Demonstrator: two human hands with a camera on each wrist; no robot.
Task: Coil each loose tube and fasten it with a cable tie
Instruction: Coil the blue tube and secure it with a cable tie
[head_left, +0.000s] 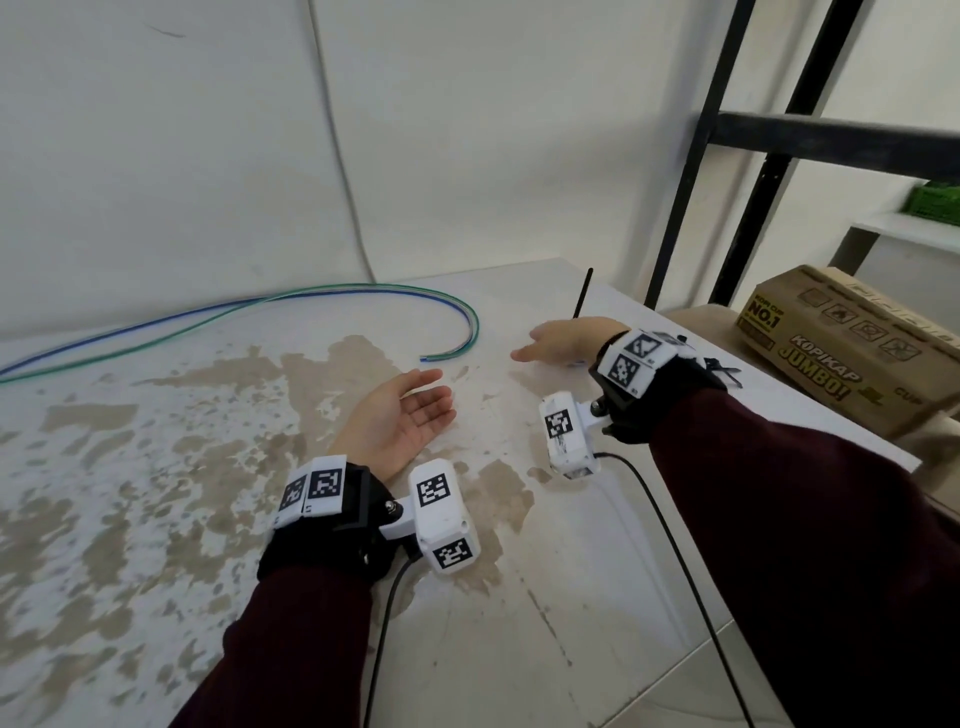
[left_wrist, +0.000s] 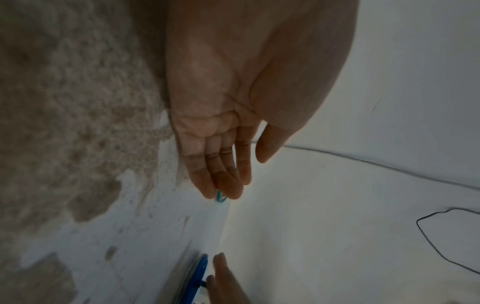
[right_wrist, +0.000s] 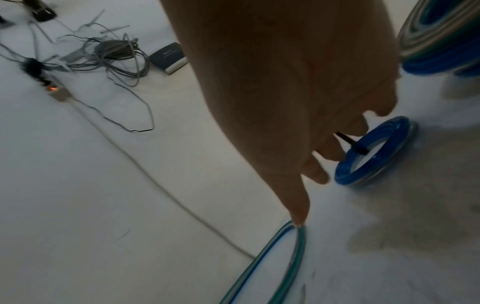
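Left hand (head_left: 402, 415) lies palm up on the bench (head_left: 156, 467), fingers straight and loose, holding nothing. Right hand (head_left: 563, 340) hovers palm down over the blue coil (right_wrist: 376, 152), fingers relaxed; whether they touch the black cable tie (head_left: 582, 293) is hard to tell, but they don't look curled round it. That coil already wears its tie, tail sticking up, so I judge 1 tube finished and set down.

Loose tubes (head_left: 322, 299), blue and green, run side by side in a long arc at the far side of the bench, cut ends near the left fingertips but apart.

Next move, likely: take the loose ends, wind the first loop, keep the 2 colours from tangling, then fetch a fresh tie.

Around: more coils (right_wrist: 441, 37) by the right hand, a cardboard box (head_left: 852, 343) on the right, black shelf frame (head_left: 727, 156), wrist-camera cables across the near bench. Nothing blocks the tubes.
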